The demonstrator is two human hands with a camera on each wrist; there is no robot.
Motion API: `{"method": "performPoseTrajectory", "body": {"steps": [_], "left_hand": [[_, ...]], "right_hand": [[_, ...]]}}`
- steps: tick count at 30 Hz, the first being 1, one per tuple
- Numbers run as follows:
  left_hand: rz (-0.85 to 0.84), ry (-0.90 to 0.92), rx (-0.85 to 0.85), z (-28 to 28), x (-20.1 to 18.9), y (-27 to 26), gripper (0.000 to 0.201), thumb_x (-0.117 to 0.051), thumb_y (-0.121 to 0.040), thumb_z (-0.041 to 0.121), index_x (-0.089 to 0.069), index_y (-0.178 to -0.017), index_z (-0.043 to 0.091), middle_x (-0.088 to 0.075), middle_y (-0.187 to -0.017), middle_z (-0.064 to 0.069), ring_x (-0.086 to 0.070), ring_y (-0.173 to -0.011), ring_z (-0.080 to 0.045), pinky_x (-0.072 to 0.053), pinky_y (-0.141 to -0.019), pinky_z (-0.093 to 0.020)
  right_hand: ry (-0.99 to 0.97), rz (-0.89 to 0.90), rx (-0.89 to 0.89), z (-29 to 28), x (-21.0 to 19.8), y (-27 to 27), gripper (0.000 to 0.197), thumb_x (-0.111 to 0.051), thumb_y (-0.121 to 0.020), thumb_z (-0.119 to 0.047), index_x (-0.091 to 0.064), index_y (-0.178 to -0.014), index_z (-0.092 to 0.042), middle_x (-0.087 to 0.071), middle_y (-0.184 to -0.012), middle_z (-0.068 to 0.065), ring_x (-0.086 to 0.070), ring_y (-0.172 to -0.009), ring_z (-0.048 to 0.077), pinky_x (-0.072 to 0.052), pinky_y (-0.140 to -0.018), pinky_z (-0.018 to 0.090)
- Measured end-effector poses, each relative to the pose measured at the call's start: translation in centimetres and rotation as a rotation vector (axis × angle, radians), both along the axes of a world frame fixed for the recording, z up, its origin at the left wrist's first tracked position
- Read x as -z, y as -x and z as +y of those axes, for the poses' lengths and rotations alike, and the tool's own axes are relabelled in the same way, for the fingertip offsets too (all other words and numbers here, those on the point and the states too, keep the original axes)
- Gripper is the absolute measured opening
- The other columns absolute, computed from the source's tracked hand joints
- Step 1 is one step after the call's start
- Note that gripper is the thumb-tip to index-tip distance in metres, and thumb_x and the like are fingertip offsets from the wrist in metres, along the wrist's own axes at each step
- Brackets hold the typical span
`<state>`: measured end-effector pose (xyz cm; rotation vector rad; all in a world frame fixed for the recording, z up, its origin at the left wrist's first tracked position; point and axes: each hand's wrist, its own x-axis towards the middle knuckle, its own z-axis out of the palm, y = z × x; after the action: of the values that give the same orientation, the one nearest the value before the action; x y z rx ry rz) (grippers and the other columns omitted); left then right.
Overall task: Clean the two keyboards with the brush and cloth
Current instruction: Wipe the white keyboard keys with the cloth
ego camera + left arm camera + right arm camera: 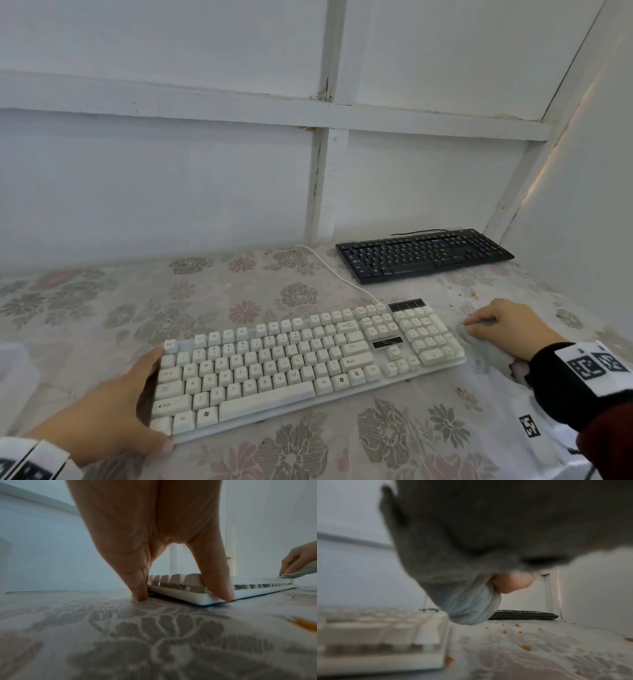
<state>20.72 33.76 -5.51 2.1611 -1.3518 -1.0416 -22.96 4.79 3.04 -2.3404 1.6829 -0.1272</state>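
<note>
Lying flat on the flowered table [102, 308], the white keyboard [291, 363] looked rigid and light — apt to slide unless steadied at an end. The black keyboard [424, 255] sat well apart, by the back corner. The left hand [113, 407] braced the white one's left end, thumb and fingers spread against it. The right hand [507, 325], fingers curled, pinched the soft, limp cloth [486, 346] beside its right end. No brush showed — crumbs [526, 647] dotted the table.

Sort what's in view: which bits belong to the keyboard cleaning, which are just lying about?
In the job:
white keyboard, steadied by left hand
cloth, gripped by right hand
black keyboard

Lying about:
floral tablecloth
orange crumbs

Brush: not visible.
</note>
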Motion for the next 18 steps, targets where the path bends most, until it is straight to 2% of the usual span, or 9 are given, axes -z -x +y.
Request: {"method": "performPoseTrajectory", "body": {"steps": [3,5,8,10,11,12,14,16,18], "left_hand": [[0.002,-0.006,0.01,0.2,0.3,-0.3,0.152,-0.086,-0.018,0.066,-0.003,-0.143,0.043,-0.044,-0.135,0.021,-0.05,-0.123,-0.006,-0.042,-0.105,-0.033],[-0.046,-0.004,0.01,0.2,0.3,0.0,0.145,-0.088,-0.025,0.062,-0.005,-0.143,0.044,-0.045,-0.138,0.017,-0.05,-0.123,-0.007,-0.042,-0.106,-0.032],[-0.159,0.001,-0.064,0.3,0.4,0.8,0.128,-0.083,-0.044,0.046,-0.01,-0.148,0.031,-0.043,-0.142,0.005,-0.046,-0.127,-0.014,-0.038,-0.102,-0.026],[-0.168,0.007,-0.07,0.3,0.3,1.0,0.123,-0.082,-0.047,0.042,-0.013,-0.148,0.028,-0.043,-0.143,0.003,-0.044,-0.128,-0.015,-0.037,-0.102,-0.026],[-0.144,0.013,-0.066,0.4,0.3,0.9,0.125,-0.085,-0.047,0.043,-0.012,-0.148,0.03,-0.043,-0.142,0.005,-0.045,-0.128,-0.014,-0.038,-0.103,-0.027],[-0.122,0.004,-0.053,0.4,0.3,0.7,0.131,-0.089,-0.043,0.046,-0.01,-0.147,0.034,-0.043,-0.142,0.008,-0.046,-0.127,-0.013,-0.039,-0.105,-0.029],[-0.092,0.013,-0.009,0.3,0.1,0.7,0.141,-0.092,-0.034,0.053,-0.006,-0.145,0.04,-0.042,-0.143,0.011,-0.046,-0.128,-0.011,-0.04,-0.107,-0.034],[-0.137,0.002,-0.04,0.3,-0.1,1.1,0.13,-0.089,-0.049,0.044,-0.005,-0.147,0.035,-0.04,-0.144,0.007,-0.044,-0.129,-0.014,-0.038,-0.107,-0.029],[-0.195,-0.005,-0.056,0.2,-0.1,1.3,0.12,-0.084,-0.059,0.036,-0.004,-0.149,0.029,-0.04,-0.144,0.001,-0.044,-0.129,-0.017,-0.037,-0.102,-0.026]], "right_hand": [[0.02,-0.138,-0.081,1.6,-0.1,-1.9,0.009,-0.068,-0.083,-0.026,-0.068,-0.085,-0.035,-0.057,-0.089,-0.005,-0.054,-0.086,0.011,-0.034,-0.075,0.021],[-0.015,-0.114,-0.196,2.9,0.3,-3.5,0.008,-0.066,-0.085,-0.03,-0.066,-0.088,-0.038,-0.052,-0.085,-0.011,-0.048,-0.076,-0.002,-0.033,-0.067,0.009],[-0.003,-0.028,-0.261,3.4,1.1,-4.7,0.015,-0.062,-0.089,-0.025,-0.071,-0.1,-0.026,-0.043,-0.073,-0.025,-0.045,-0.07,-0.01,-0.034,-0.062,-0.002],[0.013,0.018,-0.222,3.0,1.3,-4.4,0.017,-0.06,-0.09,-0.023,-0.072,-0.103,-0.02,-0.042,-0.073,-0.027,-0.05,-0.074,-0.008,-0.032,-0.059,-0.001],[0.015,0.044,-0.193,2.6,1.3,-4.1,0.018,-0.059,-0.091,-0.023,-0.072,-0.102,-0.019,-0.048,-0.076,-0.025,-0.05,-0.074,-0.006,-0.032,-0.061,0.001],[0.016,0.068,-0.163,2.3,1.3,-3.7,0.018,-0.059,-0.091,-0.023,-0.072,-0.101,-0.018,-0.056,-0.082,-0.019,-0.051,-0.076,-0.003,-0.035,-0.065,0.004],[0.031,0.122,-0.103,1.3,1.2,-2.8,0.019,-0.059,-0.09,-0.022,-0.073,-0.101,-0.017,-0.067,-0.102,-0.003,-0.059,-0.09,0.01,-0.043,-0.08,0.017],[0.043,0.149,-0.058,0.7,1.0,-2.1,0.019,-0.059,-0.09,-0.02,-0.073,-0.102,-0.016,-0.068,-0.111,0.002,-0.06,-0.101,0.017,-0.043,-0.088,0.022],[0.045,0.118,-0.039,0.5,0.6,-1.9,0.018,-0.06,-0.089,-0.018,-0.073,-0.102,-0.016,-0.068,-0.111,0.002,-0.06,-0.102,0.017,-0.04,-0.085,0.02]]}}
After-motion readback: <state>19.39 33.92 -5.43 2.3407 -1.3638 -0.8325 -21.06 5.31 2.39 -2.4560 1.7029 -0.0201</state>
